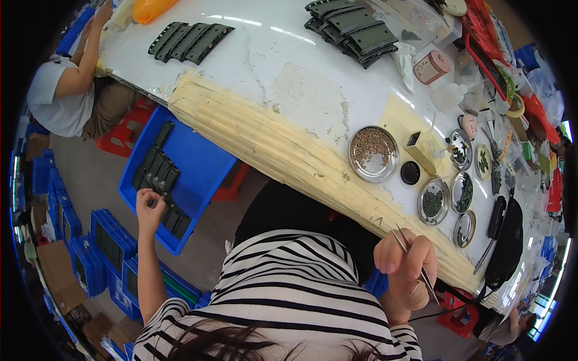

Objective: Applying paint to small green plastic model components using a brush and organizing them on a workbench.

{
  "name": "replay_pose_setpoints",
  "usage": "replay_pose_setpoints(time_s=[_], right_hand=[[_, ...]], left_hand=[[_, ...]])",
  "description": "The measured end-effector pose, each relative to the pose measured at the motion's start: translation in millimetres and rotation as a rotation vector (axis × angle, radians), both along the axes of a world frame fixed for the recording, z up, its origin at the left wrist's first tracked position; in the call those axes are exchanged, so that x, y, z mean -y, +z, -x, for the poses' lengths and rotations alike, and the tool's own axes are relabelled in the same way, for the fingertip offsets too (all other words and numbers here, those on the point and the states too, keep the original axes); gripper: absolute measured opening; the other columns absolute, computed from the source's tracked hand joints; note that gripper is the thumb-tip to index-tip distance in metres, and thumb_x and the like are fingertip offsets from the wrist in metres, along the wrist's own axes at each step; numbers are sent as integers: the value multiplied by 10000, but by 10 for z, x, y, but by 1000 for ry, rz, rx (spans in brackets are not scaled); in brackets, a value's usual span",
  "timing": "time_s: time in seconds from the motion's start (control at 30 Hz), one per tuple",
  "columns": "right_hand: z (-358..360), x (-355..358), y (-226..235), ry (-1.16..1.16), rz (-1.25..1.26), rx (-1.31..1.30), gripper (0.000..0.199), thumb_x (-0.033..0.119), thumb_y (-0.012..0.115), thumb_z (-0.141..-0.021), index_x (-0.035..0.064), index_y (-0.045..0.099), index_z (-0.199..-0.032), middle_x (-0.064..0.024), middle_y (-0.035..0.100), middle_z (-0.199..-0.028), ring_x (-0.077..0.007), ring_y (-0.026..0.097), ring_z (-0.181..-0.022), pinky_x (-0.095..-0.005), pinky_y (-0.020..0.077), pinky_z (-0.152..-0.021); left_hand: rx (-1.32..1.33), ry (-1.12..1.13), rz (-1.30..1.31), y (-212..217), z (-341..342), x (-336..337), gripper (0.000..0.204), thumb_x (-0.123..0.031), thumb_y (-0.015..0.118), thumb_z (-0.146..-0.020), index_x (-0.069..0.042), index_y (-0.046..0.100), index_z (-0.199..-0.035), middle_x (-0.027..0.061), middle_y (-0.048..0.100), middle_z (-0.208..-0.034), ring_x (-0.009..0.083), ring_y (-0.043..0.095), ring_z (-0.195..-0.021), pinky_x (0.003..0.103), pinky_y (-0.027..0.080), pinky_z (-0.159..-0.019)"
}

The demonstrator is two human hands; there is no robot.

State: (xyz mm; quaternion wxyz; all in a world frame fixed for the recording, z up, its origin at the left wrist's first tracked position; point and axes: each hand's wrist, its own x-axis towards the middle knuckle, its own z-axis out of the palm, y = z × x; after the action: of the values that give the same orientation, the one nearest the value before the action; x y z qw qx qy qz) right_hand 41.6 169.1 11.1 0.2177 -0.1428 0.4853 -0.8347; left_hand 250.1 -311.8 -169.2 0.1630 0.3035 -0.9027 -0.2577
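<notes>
My right hand point(410, 265) is closed round a pair of metal tweezers point(401, 242), held slantwise in front of the table's padded edge. On the left, my left hand point(149, 210) reaches over a blue plastic tray point(201, 171). Its fingers are pinched on a dark green ribbed plastic piece point(159, 185), slightly blurred, among similar dark pieces point(161, 167) lying in a row in that tray. The fingertips partly cover where they meet the piece.
Dark green curved pieces lie on the white table in a row point(191, 42) and a stack point(355, 30). At right are a metal dish of brown small parts point(374, 153), dishes of dark green bits point(433, 202), a black round lid point(410, 172) and a pink-lidded jar point(431, 67). A co-worker point(66, 90) sits far left.
</notes>
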Motion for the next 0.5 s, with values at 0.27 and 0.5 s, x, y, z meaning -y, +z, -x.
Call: replay_pose_setpoints(time_s=[0.27, 0.5], right_hand=[[-36, -18, -46, -48, -30, 4, 355, 343, 767, -756, 169, 458, -755, -39, 528, -741, -155, 467, -650, -285, 367, -572], [-157, -65, 30, -71, -14, -2, 345, 336, 775, -749, 168, 474, -764, -47, 540, -756, -160, 485, -667, -288, 374, -580]], left_hand=[[-226, -265, 81, 1896, 1598, -499, 84, 31, 617, -783, 35, 536, -806, 60, 476, -1075, 91, 542, -881, 220, 479, -688], [31, -752, 148, 2660, 3693, -1438, 232, -209, 688, -685, 17, 640, -703, 141, 640, -668, 236, 610, -623, 340, 485, -595]])
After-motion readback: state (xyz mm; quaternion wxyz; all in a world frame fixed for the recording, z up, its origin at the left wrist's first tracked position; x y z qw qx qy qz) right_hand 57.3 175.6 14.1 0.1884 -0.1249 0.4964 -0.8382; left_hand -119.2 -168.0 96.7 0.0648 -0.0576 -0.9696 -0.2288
